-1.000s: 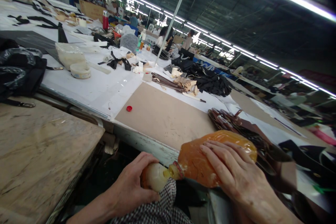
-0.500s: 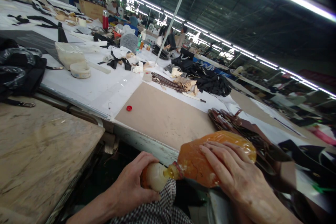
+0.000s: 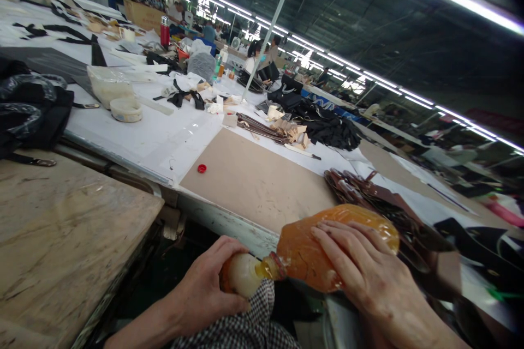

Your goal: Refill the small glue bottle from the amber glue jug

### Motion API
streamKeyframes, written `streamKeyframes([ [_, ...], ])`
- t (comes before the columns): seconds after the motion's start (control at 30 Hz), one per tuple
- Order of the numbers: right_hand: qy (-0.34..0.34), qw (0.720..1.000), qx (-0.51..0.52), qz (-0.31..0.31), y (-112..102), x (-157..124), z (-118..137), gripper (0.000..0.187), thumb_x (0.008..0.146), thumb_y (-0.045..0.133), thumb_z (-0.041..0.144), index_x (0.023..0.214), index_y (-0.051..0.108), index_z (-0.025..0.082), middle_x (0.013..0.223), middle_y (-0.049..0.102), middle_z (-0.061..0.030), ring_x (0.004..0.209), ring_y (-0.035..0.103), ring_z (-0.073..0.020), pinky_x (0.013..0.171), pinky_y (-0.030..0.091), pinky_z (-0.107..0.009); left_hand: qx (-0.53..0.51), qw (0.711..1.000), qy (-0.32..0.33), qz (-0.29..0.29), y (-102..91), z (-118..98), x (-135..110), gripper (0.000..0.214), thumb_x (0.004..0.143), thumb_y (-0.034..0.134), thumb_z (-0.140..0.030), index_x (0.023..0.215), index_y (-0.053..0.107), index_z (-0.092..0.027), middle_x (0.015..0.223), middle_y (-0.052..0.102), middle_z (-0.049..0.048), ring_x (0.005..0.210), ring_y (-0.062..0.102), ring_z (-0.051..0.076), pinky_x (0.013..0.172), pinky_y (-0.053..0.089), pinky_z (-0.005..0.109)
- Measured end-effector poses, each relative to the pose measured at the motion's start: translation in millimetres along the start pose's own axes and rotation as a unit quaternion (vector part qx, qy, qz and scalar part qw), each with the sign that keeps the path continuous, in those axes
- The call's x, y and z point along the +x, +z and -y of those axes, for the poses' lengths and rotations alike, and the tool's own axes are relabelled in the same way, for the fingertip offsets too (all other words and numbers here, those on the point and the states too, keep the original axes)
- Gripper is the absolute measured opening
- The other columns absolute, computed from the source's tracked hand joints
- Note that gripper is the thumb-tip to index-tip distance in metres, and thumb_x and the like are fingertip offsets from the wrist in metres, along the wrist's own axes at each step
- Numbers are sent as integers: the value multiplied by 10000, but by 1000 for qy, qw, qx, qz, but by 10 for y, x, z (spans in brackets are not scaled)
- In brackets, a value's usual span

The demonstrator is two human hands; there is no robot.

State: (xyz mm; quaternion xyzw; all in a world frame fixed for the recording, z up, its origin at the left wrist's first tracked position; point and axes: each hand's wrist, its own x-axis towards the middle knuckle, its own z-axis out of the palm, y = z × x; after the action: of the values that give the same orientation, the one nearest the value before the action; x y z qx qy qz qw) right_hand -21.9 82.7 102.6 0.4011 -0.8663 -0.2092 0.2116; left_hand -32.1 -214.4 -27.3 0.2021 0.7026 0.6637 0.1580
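Observation:
My right hand [image 3: 364, 267] is closed over a large plastic bottle [image 3: 303, 240] of orange-amber liquid, tipped onto its side with its neck toward the left. Wrapped in my left hand [image 3: 216, 281] is a small whitish bottle [image 3: 244, 278], its lower part orange. The big bottle's mouth meets the top of the small one, and yellow liquid shows at the join. Both are held over my lap, in front of the table edge. A red cap [image 3: 202, 168] lies on the brown board [image 3: 254, 180] beyond my hands.
Brown leather pieces [image 3: 380, 196] are heaped at the right. Dark strips [image 3: 262, 126], a knife [image 3: 303, 151] and black pieces [image 3: 331, 125] lie farther back. At left are a tape roll [image 3: 126, 109] and a worn board [image 3: 69, 229]. A red flask [image 3: 164, 31] stands behind; people work in the distance.
Both hands and the two bottles stay almost still, with the bottle mouths together. In the background, a person near the pole has shifted slightly.

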Motion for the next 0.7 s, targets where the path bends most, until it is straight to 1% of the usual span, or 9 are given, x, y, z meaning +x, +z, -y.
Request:
streamKeyframes([
  [0.2, 3, 1000, -6, -9, 1, 17, 5, 420, 1014, 412, 11, 1422, 510, 19, 1260, 669, -193, 1226, 593, -337, 1029, 480, -537, -1, 1000, 0, 0, 8, -2, -12, 662, 601, 888, -71, 1169, 641, -304, 1151, 591, -43, 1050, 573, 192, 871, 450, 293],
  [0.43, 10, 1000, -5, -13, -22, -5, 15, 417, 1026, 419, 36, 1437, 489, 13, 1281, 659, -200, 1235, 585, -335, 1035, 484, -528, -5, 1000, 2, -6, 25, 26, 9, 670, 605, 890, -69, 1178, 641, -309, 1150, 589, -35, 1048, 572, 200, 865, 445, 296],
  [0.53, 16, 1000, -8, -4, -52, 16, 25, 407, 1028, 419, 43, 1427, 490, 0, 1277, 653, -208, 1230, 582, -344, 1030, 491, -538, -8, 1000, 2, -8, 28, 38, 10, 677, 604, 894, -68, 1181, 640, -315, 1154, 588, -38, 1048, 574, 198, 865, 449, 293],
  [0.7, 23, 999, -23, 16, -108, 66, 48, 386, 1011, 444, 27, 1389, 516, -4, 1251, 659, -205, 1195, 593, -332, 1027, 503, -523, -6, 1000, 5, -8, 26, 51, 7, 692, 604, 892, -59, 1191, 633, -318, 1173, 587, -40, 1074, 571, 200, 887, 449, 295],
])
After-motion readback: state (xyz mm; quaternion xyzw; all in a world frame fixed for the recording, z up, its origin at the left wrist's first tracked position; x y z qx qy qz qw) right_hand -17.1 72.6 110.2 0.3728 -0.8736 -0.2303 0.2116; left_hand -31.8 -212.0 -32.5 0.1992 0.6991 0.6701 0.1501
